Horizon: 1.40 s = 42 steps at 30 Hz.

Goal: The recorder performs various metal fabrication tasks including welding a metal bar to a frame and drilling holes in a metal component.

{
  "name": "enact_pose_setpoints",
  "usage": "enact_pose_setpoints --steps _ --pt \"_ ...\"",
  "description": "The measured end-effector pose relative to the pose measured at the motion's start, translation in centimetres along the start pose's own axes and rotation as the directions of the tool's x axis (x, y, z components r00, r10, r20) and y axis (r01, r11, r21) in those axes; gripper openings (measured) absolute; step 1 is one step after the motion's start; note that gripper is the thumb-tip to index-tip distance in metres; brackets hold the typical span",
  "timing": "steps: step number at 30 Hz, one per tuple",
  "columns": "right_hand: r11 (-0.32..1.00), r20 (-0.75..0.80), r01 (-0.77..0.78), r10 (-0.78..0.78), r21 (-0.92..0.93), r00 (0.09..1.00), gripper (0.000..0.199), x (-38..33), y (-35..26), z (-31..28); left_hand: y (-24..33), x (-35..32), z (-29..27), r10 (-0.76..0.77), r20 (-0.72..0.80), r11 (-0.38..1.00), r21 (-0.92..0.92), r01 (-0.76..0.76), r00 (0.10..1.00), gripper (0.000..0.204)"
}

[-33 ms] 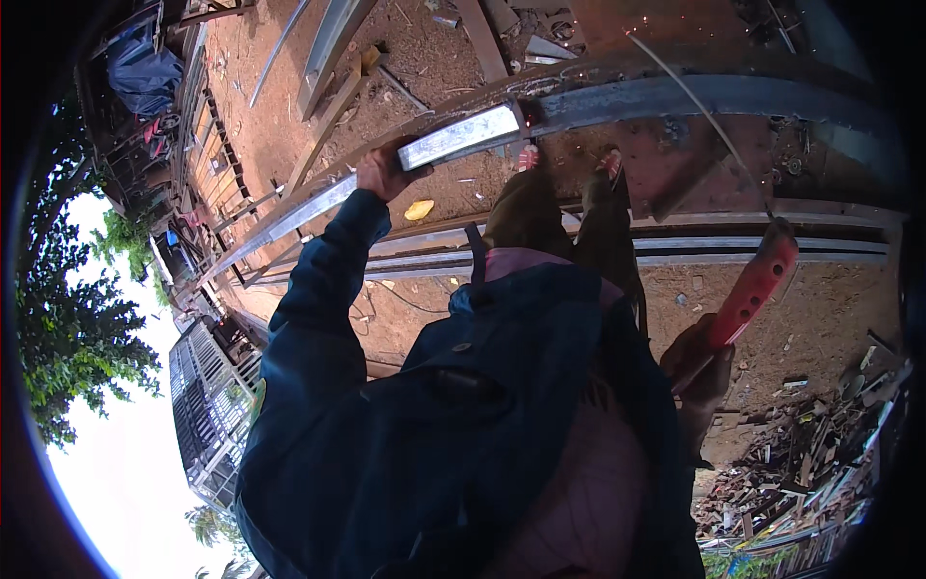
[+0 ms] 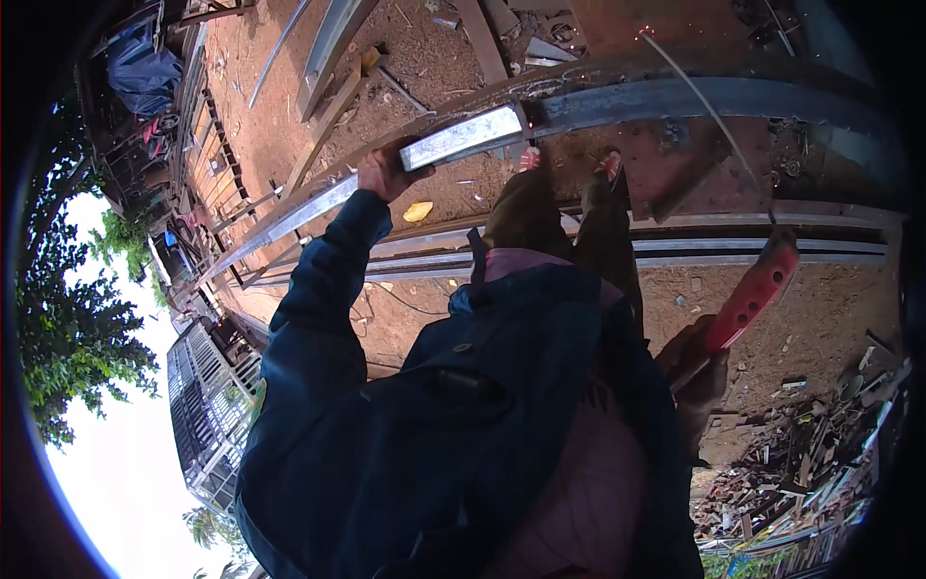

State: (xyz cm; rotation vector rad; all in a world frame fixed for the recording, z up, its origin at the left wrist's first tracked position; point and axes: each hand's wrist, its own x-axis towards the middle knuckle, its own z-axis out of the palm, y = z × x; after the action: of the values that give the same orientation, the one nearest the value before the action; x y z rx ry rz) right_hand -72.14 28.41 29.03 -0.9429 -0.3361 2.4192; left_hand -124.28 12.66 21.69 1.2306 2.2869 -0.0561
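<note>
Outdoors, over reddish dirt yard [image 2: 830,328]. Across the far side, long grey beam [image 2: 617,104], seemingly support for short silvery bar [image 2: 463,135] lying along it. Gripped at left end by curled left hand [image 2: 383,176], probably for steadiness. At right, red holder [image 2: 750,304] inside closed right hand [image 2: 696,362], thin rod [image 2: 716,119] angled far, perhaps for reach; sparks [image 2: 648,28] near tip.

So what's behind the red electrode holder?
Brown dirt shows beside the red electrode holder, with long metal bars behind its far end. Whatever it and the right hand cover is hidden.
</note>
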Motion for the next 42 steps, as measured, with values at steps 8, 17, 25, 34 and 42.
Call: enact_pose_setpoints --steps 8,17,25,34,42 --pt "0.965 -0.006 0.135 -0.14 -0.225 0.99 0.053 -0.4 4.4 4.8 0.5 -0.1 -0.1 -0.017 -0.003 0.999 0.04 0.017 1.0 0.06" --pt "0.811 -0.36 0.168 -0.421 -0.561 0.833 0.056 -2.4 10.9 10.8 0.4 0.1 0.5 -0.002 0.032 0.996 0.084 -0.001 0.999 0.067" --pt "0.943 -0.344 0.03 -0.15 -0.332 0.927 0.063 -2.9 9.1 8.7 0.2 0.2 1.0 0.021 -0.026 0.994 0.104 -0.018 0.999 0.072" --pt "0.968 -0.227 -0.252 0.242 -0.013 0.943 0.065 -0.7 5.6 3.4 0.2 -0.1 0.9 0.0 -0.045 0.991 0.133 0.006 0.999 0.069" --pt "0.938 -0.153 -0.346 0.343 0.006 0.927 0.068 0.7 3.4 0.5 0.1 -0.2 0.8 0.003 -0.108 0.995 0.098 0.008 0.994 0.069"
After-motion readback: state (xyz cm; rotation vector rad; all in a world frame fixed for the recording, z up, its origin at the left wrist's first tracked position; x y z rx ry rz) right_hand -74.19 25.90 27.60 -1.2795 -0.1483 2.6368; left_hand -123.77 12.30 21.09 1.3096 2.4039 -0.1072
